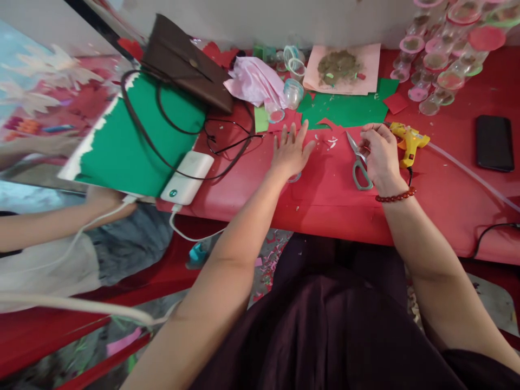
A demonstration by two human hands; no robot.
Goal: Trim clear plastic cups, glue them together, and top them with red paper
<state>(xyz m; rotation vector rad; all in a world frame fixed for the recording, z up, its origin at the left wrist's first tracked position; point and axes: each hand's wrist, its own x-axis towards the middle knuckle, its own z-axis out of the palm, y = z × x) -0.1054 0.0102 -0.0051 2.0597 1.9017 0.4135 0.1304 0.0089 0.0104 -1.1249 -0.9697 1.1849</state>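
My left hand (291,149) rests palm down with its fingers spread on a sheet of red paper (320,187) at the table's near side. Part of a clear round plastic rim (295,177) shows beside its wrist. My right hand (379,151), with a beaded bracelet at the wrist, is closed in a pinch at a pair of scissors (361,174). Their grey-green loop lies near the paper and the blades point away to the left; the other loop is hidden by my fingers. Small white scraps (332,142) lie on the paper between both hands.
A yellow glue gun (408,143) lies right of my right hand, a phone (494,142) farther right. Stacked plastic cups (436,60) stand at the back right. Green card (345,110), a brown bag (187,62) and a white power bank (187,177) lie about. Another person's arm (60,222) is at left.
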